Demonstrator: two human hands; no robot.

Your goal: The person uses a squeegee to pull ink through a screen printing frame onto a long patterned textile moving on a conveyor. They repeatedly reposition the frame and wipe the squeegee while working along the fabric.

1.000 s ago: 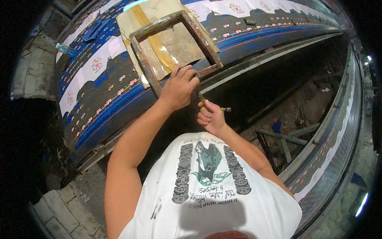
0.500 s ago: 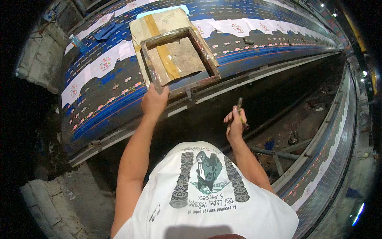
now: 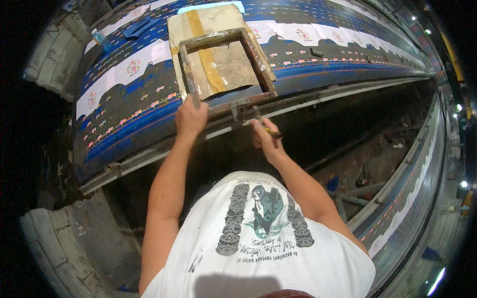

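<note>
My left hand [image 3: 192, 118] is closed on the near left corner of a worn wooden frame [image 3: 258, 68]. The frame lies on a cardboard sheet [image 3: 179, 29] with brown tape running down it, at the near edge of a long table. In my right hand [image 3: 267, 140] is a short tool with a yellow part and a dark metal end [image 3: 273, 131]; its exact kind is too small to tell. The tool's far tip is close to a metal bracket [image 3: 235, 110] on the frame's near side. Fingers partly hide the tool.
White fabric pieces with printed motifs [image 3: 133, 67] lie in rows on the dark blue table [image 3: 124, 108]. A metal rail [image 3: 323, 104] runs along its near edge. A plastic bottle [image 3: 101, 38] and a blue cloth [image 3: 140, 28] lie far left. Another table [image 3: 397, 218] stands at right.
My right hand has moved left and up with the tool, from over the dark gap to the frame's bracket. The left hand stays on the frame corner.
</note>
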